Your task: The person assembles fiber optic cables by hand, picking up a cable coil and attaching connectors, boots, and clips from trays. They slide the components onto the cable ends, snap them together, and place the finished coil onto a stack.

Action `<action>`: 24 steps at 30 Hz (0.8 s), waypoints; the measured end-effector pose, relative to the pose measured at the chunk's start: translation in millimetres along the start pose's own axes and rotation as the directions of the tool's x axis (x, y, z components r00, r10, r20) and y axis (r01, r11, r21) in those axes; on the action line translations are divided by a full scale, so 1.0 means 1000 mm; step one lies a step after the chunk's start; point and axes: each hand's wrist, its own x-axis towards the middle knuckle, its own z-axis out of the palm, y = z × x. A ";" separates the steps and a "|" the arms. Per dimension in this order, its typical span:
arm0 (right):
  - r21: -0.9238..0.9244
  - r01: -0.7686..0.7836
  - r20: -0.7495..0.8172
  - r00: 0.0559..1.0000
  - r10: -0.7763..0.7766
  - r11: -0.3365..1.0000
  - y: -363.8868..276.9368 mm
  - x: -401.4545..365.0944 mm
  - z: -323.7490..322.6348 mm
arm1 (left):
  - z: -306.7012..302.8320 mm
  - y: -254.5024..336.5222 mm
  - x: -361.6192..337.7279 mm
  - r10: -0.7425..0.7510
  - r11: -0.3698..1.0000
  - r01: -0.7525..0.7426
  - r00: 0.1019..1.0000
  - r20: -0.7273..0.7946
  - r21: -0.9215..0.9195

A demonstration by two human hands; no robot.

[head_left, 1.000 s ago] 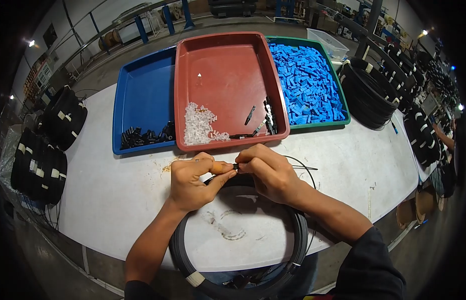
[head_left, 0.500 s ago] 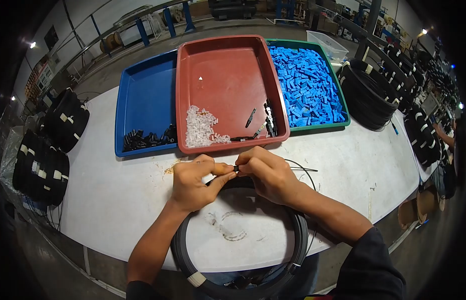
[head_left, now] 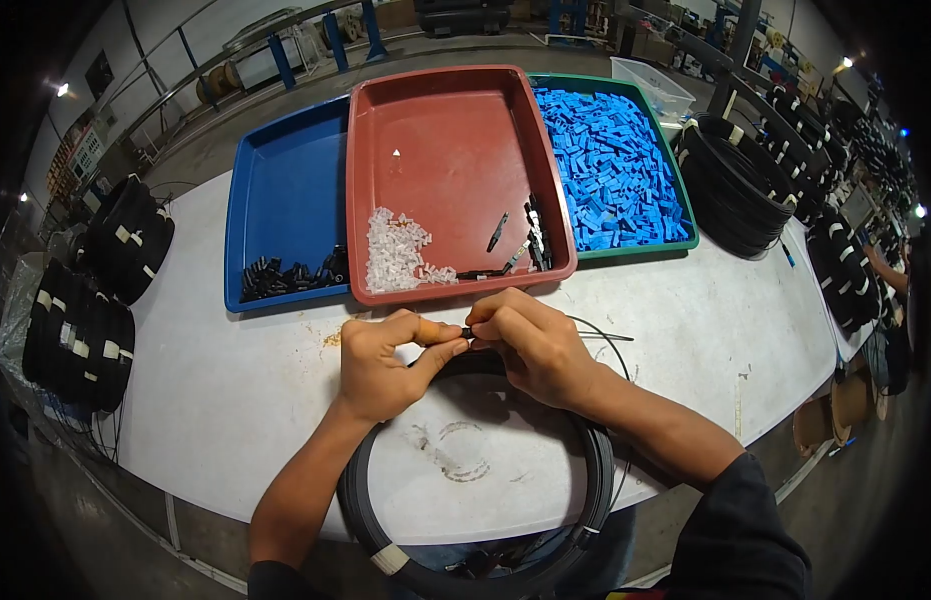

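Note:
My left hand [head_left: 386,368] and my right hand [head_left: 534,350] meet fingertip to fingertip above the far side of a coil of black cable [head_left: 358,485]. A small black part [head_left: 468,333] shows between them, mostly covered by the fingers. Thumb and forefinger of the left hand pinch one side of it. The fingers of my right hand are closed at its other side, and thin black cable [head_left: 608,336] comes out to the right beyond that hand. Whether the part is a connector piece cannot be made out. White tape [head_left: 391,559] binds the coil at the near left.
Beyond my hands stand a blue tray [head_left: 286,160] with black sleeves [head_left: 286,278], a red tray [head_left: 436,130] with clear pieces [head_left: 396,250] and black connectors [head_left: 537,235], and a green tray [head_left: 676,243] of blue clips [head_left: 616,170]. Cable coils [head_left: 736,185] flank the white table [head_left: 226,430].
Both hands keep their pinch on the small black part, with only slight finger movement. The whole view has shifted very slightly.

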 end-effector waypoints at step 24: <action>-0.017 0.046 0.016 0.999 -0.045 0.999 0.000 -0.002 0.000 | 0.001 0.000 -0.002 -0.096 0.986 0.097 0.995 0.016 -0.134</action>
